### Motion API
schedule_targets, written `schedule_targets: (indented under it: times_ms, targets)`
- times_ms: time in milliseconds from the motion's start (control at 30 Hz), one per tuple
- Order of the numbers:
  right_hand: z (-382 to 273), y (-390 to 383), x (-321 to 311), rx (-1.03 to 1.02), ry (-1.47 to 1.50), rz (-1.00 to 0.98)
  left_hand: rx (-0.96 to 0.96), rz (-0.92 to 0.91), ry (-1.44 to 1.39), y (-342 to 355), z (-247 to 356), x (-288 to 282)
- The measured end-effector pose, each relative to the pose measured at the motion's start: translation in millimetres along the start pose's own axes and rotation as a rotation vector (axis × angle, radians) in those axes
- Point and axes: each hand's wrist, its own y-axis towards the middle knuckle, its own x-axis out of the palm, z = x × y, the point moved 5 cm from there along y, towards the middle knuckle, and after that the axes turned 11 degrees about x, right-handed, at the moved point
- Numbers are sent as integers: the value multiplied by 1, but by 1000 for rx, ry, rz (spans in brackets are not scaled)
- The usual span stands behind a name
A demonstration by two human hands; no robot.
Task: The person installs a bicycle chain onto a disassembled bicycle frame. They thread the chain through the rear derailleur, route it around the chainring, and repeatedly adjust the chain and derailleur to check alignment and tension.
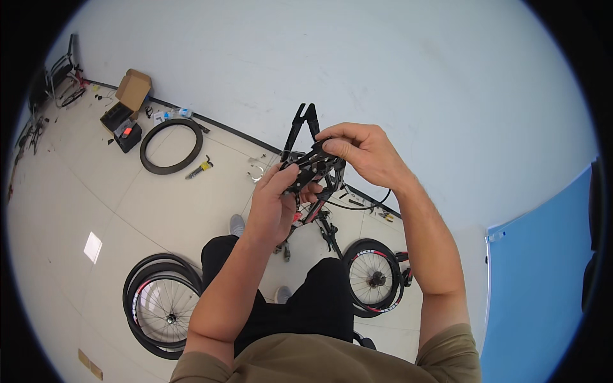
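Note:
A long black bicycle part (308, 173) with small round silver spots is held up before me; its exact kind I cannot make out. My left hand (276, 201) is closed round its lower left end, thumb on top. At the upper right end, my right hand (357, 153) pinches it between thumb and fingers. Close behind and partly hidden by both hands is a black and red bicycle frame (311, 214), its forked stays (300, 127) pointing up toward the wall. Whether the part is fixed to the frame is hidden. A black cable (357, 208) loops out below my right wrist.
Wheels lie on the tiled floor at left (131, 300) and right (373, 277). Farther off are a loose tyre (147, 156), an opened cardboard box (134, 89) and a yellow-black tool (201, 167). Small tools (385, 217) lie along the wall. A blue panel (543, 268) stands right.

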Motion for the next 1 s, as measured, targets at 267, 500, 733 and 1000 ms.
schedule_targets:
  times_ms: [267,500,733,1000]
  targets:
    - [10,-11,-15,25,-220,-49,-24,-43,-133,-3,-12,-15]
    - [28,-18,-25,100,-184,118,9,-5,-146,-1,-15,-18]
    - [32,-11,-24,7,-227,230,-6,-15,-181,0,-14,-16]
    - [40,-26,-23,5,-115,274,39,49,-186,-1,-17,-17]
